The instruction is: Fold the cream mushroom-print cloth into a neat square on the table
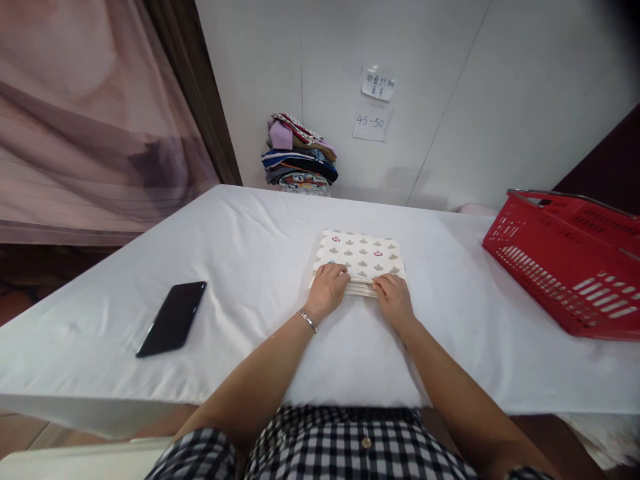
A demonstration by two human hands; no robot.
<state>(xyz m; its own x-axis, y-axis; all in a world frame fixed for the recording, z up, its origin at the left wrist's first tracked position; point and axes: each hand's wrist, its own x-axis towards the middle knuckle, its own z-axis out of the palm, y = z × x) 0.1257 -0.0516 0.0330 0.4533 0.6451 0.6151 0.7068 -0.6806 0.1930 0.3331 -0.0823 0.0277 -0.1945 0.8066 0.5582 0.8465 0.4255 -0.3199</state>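
A folded cream cloth (360, 253) with grey and a few red printed motifs lies flat on the white-covered table in front of me. Its near edge shows several stacked layers. My left hand (329, 288), with a bracelet at the wrist, has its curled fingers on the near left corner of the cloth. At the near right corner, my right hand (394, 297) pinches the edge of the layers between thumb and fingers. The fingertips of both hands are partly hidden against the fabric.
A dark tablet or phone (173, 319) lies on the white tablecloth (250, 267) at left. On the right stands a red plastic basket (565, 267). Behind the table's far edge rises a pile of folded clothes (300, 160) against the wall, near two paper notes (370, 123).
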